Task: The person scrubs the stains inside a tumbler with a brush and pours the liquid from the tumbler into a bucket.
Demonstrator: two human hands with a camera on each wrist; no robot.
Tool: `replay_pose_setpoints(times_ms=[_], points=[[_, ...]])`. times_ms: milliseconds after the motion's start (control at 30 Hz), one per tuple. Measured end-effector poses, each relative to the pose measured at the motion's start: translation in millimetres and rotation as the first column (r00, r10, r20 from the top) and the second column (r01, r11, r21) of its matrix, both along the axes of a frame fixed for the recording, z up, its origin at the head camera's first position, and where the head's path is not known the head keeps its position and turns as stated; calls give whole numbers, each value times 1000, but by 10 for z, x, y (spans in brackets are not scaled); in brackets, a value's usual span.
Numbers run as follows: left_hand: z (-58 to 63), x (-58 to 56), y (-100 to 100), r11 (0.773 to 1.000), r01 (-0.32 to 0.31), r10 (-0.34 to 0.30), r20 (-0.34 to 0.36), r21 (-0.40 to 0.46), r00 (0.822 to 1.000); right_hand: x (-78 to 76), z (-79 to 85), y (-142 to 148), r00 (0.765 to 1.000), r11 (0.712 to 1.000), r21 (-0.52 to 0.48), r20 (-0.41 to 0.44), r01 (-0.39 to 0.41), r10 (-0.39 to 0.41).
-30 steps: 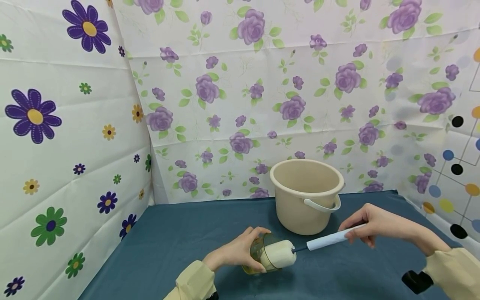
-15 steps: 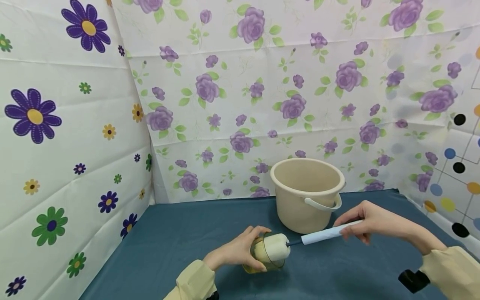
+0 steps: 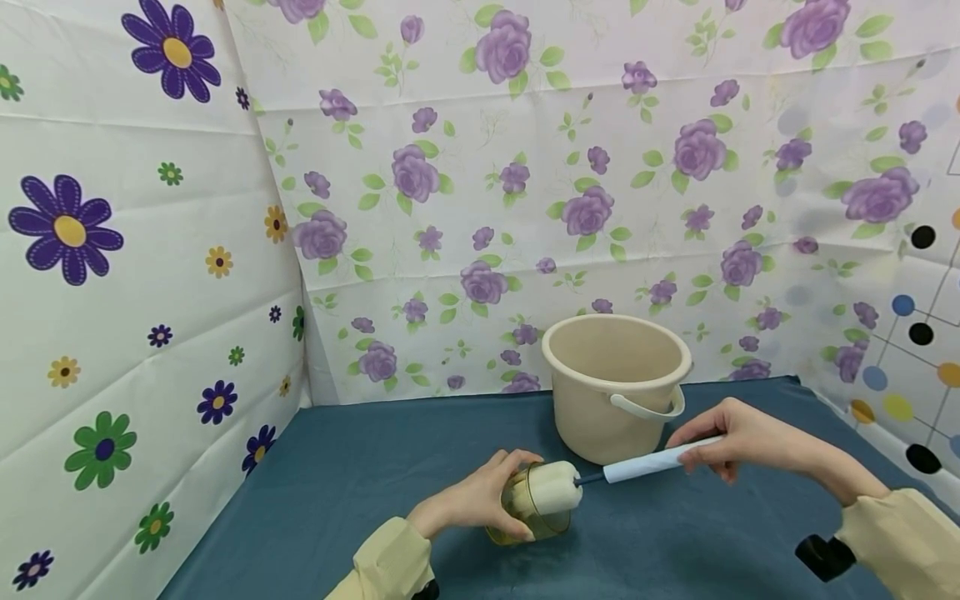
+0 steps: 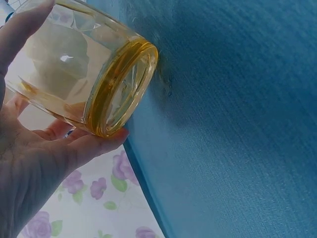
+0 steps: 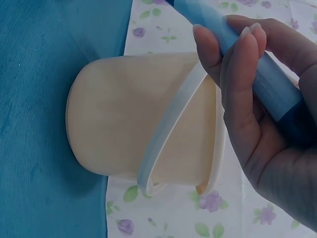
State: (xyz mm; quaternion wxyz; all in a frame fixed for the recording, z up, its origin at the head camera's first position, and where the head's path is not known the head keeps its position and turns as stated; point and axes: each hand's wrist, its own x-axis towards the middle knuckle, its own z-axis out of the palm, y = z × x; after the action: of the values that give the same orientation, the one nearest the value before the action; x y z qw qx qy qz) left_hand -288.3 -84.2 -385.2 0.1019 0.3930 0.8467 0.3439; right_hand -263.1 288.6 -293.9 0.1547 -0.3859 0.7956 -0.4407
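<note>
My left hand [image 3: 483, 493] grips an amber-tinted glass cup [image 4: 111, 82] tipped on its side, its mouth turned toward the right. Thumb and fingers wrap around the cup's wall, and its thick base stands close over the blue cloth in the left wrist view. A white sponge head [image 3: 555, 486] of a cup brush sits partly inside the mouth, part of it sticking out. My right hand [image 3: 738, 442] pinches the brush's light blue handle [image 3: 645, 467] between thumb and fingers. In the right wrist view the handle [image 5: 277, 84] crosses the fingers; the sponge is out of sight there.
A cream bucket [image 3: 622, 417] with a white handle [image 5: 168, 124] stands upright behind the brush, near the table's back edge. Blue cloth [image 3: 360, 467] covers the table. Floral sheets [image 3: 450, 208] hang at the back and sides.
The brush has moved left, taking its sponge deeper into the cup; over the last half second it has come slightly back out. The left hand and cup have hardly moved.
</note>
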Motion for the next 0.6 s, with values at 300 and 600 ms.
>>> replay_pose_setpoints(times_ms=[300,600], points=[[12,12,-3,1000,2,-2,31,3,1000,-5,-21,28,1000,1000,28,4,-15,15],[1,5,-2,1000,2,-2,25,0,1000,20,-17,-2,997,997,19,18,-76,75]])
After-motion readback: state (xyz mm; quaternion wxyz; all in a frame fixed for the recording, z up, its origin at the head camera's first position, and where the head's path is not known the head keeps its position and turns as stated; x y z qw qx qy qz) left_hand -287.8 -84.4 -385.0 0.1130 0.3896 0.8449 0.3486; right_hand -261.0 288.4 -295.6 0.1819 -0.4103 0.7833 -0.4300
